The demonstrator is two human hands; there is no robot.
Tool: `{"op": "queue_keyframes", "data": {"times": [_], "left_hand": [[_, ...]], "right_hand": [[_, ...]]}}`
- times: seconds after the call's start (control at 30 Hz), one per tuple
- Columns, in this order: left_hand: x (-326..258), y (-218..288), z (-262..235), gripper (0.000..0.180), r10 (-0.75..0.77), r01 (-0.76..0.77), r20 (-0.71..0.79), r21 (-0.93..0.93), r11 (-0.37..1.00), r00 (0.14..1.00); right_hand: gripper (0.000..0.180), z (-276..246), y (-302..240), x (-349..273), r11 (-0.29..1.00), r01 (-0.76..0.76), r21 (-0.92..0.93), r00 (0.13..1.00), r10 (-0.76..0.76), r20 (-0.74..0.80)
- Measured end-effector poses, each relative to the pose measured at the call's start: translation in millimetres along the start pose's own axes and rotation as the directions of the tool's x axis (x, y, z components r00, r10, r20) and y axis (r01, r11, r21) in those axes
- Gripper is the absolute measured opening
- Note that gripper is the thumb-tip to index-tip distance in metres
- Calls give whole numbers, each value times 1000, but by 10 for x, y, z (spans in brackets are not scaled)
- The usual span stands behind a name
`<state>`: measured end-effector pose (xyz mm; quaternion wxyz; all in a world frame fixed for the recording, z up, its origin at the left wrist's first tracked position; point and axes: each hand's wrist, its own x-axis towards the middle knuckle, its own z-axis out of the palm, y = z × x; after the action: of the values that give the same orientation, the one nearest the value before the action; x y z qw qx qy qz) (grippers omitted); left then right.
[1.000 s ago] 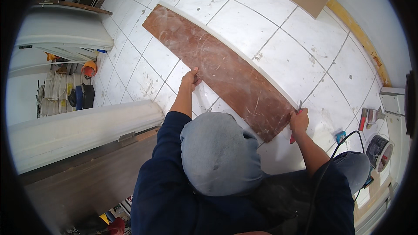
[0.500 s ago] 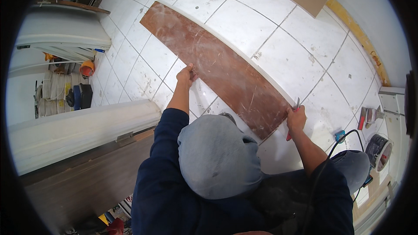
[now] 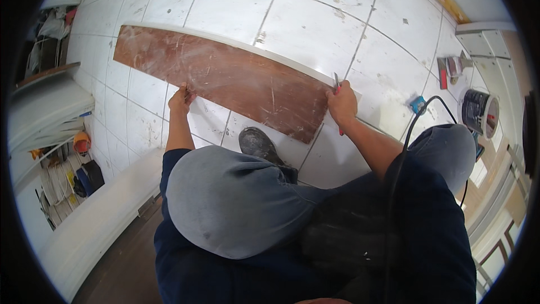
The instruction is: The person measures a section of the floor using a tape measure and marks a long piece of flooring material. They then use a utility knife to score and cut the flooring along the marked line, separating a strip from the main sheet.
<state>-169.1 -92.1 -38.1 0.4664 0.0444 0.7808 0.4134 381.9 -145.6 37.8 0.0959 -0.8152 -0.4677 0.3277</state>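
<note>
White tiled floor [image 3: 315,28]: glossy square tiles, grey grout lines, dusty smears. Long reddish-brown plank [image 3: 225,79] lies flat on it, diagonal, ahead of kneeling person; surface scuffed, streaked with pale dust, pale strip along far edge. Step judged: steadying and marking plank near its right end. Left hand [image 3: 181,100] closed on near edge, fingers curled over it. Right hand [image 3: 342,104] fisted round red pencil [image 3: 337,87], tip at plank's right end. Next move likely calls for firm hold, straight line. Black cable [image 3: 400,152] crosses right knee.

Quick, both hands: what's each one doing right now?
Left hand: gripping the near edge of the brown plank.
Right hand: closed on a red pencil at the plank's end.
</note>
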Motion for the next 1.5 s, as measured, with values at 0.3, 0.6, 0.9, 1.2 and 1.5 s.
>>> {"op": "queue_keyframes", "data": {"times": [0.3, 0.6, 0.9, 1.2, 1.5], "left_hand": [[-18, 80, 4, 38, -2, 2, 3, -52, 999, 1000], [1, -116, 77, 32, -12, 13, 11, -90, 996, 1000], [-170, 16, 272, 25, -53, 40, -108, -112, 993, 993], [-197, 73, 30, 31, -44, 40, -35, -114, 993, 998], [-209, 26, 135, 33, -40, 18, -122, -179, 984, 992]], "right_hand": [[38, 72, 7, 12, 999, -13, 52, 1000, 14, -18], [38, 45, 34, 111, 998, -60, 33, 998, 60, 2], [28, 93, 95, 179, 995, -34, 94, 999, 33, 7], [26, 14, -97, 79, 996, 31, 78, 999, -32, 15], [26, 19, -47, 99, 996, 27, 82, 1000, -27, 1]]}}
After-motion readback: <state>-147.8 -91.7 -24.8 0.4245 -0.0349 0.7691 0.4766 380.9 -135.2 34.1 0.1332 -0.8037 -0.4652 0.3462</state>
